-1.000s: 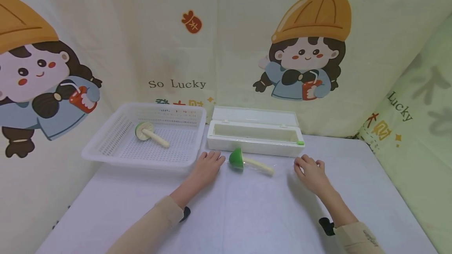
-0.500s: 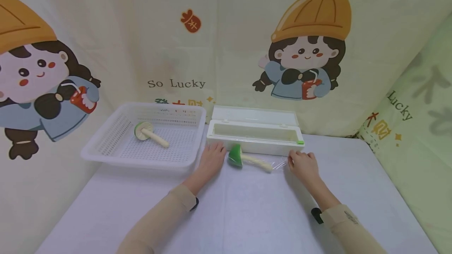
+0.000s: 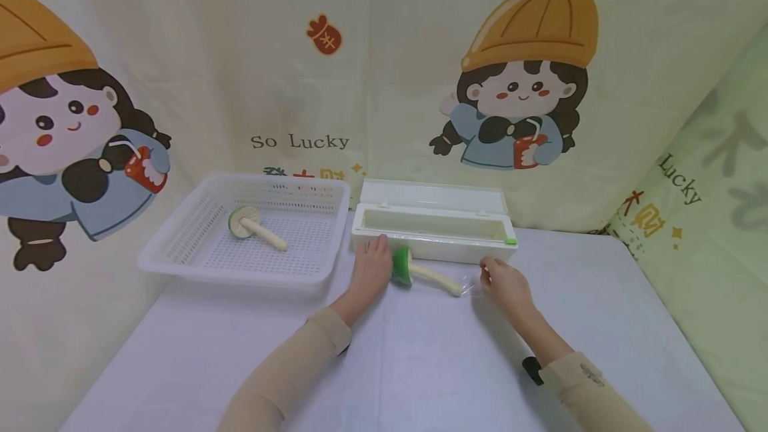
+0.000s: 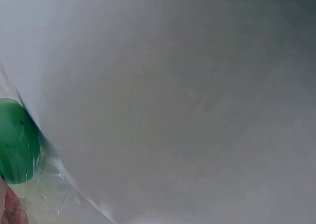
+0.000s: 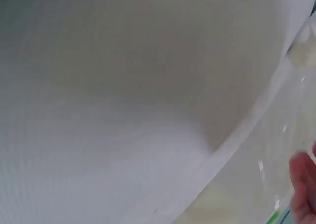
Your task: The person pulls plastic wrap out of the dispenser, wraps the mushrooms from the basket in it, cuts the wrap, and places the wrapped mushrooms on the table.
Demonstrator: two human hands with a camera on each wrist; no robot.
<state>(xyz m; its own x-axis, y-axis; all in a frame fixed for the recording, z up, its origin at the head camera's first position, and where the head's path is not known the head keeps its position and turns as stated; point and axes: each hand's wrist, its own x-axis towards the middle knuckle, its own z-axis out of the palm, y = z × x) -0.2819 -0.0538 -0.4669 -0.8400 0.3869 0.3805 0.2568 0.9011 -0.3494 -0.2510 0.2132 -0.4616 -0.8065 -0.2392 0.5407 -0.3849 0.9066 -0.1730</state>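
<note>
A toy mushroom [image 3: 402,267] with a green cap and pale stem lies on the table, loosely covered in clear plastic wrap [image 3: 470,284]. My left hand [image 3: 372,269] is beside the cap, fingers near the box front. In the left wrist view, the green cap [image 4: 19,142] sits under creased wrap, and the left fingers [image 4: 15,209] pinch the film beside it. Beyond the stem, my right hand [image 3: 507,287] pinches the wrap's right end between thumb and fingers. The right wrist view catches only the fingers [image 5: 302,177] against the glossy film.
A long white box [image 3: 432,250] with its lid raised stands just behind the mushroom; a green slider [image 3: 511,241] sits at its right end. To the left is a white perforated basket [image 3: 240,277] holding another mushroom [image 3: 258,229]. A printed cloth [image 3: 396,85] hangs behind the table.
Both hands have moved inward: the left shifts right toward the green cap, the right shifts left toward the stem's end. The wrap on the right has drawn in with the hand.
</note>
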